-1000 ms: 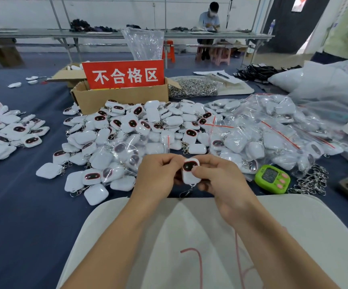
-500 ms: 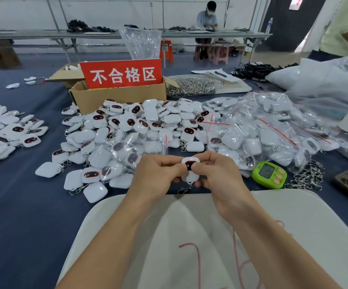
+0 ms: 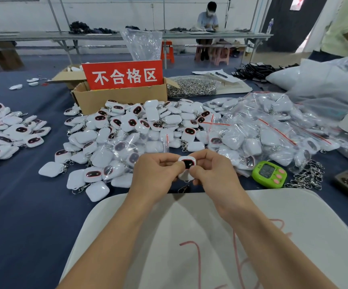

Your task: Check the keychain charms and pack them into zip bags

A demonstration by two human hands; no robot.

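Note:
A white keychain charm (image 3: 187,163) with a dark, red-rimmed face is held between both hands above the table's near edge. My left hand (image 3: 158,174) pinches its left side and my right hand (image 3: 212,174) pinches its right side. Its metal clasp (image 3: 183,189) hangs below. A large heap of loose charms (image 3: 131,126) lies just beyond the hands. Bagged charms in clear zip bags (image 3: 269,130) with red seals lie to the right.
A cardboard box (image 3: 119,97) with a red sign stands behind the heap. More charms (image 3: 4,132) lie at far left. A green timer (image 3: 270,174) and loose metal clasps (image 3: 308,176) sit at right. A white sheet (image 3: 294,236) covers my lap area. Another person stands at far right.
Both hands have kept hold of the charm and tilted it so its face turns up; its dark screen now shows small white marks.

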